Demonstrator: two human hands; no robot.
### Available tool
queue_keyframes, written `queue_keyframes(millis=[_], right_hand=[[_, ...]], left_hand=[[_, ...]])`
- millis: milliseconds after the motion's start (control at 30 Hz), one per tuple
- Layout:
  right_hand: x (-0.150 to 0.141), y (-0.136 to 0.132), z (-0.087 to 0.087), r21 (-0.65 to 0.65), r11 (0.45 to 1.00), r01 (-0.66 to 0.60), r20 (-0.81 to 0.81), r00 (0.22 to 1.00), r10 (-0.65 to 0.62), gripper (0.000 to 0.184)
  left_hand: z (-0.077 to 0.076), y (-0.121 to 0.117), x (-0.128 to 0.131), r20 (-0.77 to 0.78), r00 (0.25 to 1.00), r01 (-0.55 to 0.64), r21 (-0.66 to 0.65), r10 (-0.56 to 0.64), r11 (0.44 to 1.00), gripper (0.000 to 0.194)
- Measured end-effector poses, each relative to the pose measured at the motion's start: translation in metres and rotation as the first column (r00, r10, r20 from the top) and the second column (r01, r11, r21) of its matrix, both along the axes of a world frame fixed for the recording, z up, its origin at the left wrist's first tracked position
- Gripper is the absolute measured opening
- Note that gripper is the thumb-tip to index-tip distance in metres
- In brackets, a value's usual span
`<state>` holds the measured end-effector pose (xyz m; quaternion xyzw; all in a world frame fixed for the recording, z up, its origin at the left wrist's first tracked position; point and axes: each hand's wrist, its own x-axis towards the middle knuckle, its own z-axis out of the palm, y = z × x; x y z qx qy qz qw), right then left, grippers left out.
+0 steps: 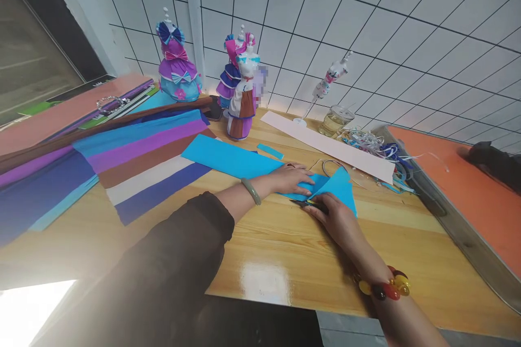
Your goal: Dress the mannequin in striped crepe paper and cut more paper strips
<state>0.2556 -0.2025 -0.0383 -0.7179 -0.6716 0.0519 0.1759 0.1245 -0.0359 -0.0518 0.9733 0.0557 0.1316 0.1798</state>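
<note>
A long bright blue strip of paper (228,154) lies across the middle of the wooden table. My left hand (291,178) rests flat on it, fingers spread, pressing it to the tabletop. At the strip's right end, a blue flap (340,187) is folded up and stands at an angle. Just below that flap, my right hand (336,214) is closed around dark-handled scissors (301,203), whose dark tip points left along the paper's near edge. The fingers partly cover the handles. A small blue offcut (271,152) lies behind my left hand.
Striped coloured sheets (154,165) spread over the left side. Dressed miniature mannequins (179,65) and a bare one (331,76) stand along the tiled wall. A pale pink strip (325,143), a glass jar (336,119) and tangled ribbons (370,143) lie behind the hands. An orange-topped surface (459,190) is right.
</note>
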Motion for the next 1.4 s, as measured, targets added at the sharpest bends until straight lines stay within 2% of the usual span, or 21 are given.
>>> queue_keyframes(millis=[567,933,1400], right_hand=[[-0.001,-0.002,-0.002,0.015,1.0,0.007,0.004,1.0,-0.007,0.038],[-0.014,0.004,0.004,0.009,1.0,-0.018,0.021,1.0,0.018,0.038],[-0.01,0.001,0.001,0.041,0.999,-0.004,0.027,1.0,0.003,0.039]], left_hand=[[0.0,0.001,0.0,0.001,1.0,0.003,-0.012,-0.003,1.0,0.039],[0.014,-0.003,-0.005,-0.064,0.998,0.009,-0.017,-0.01,1.0,0.032],[0.007,-0.001,-0.001,-0.048,0.999,-0.001,-0.02,0.0,1.0,0.036]])
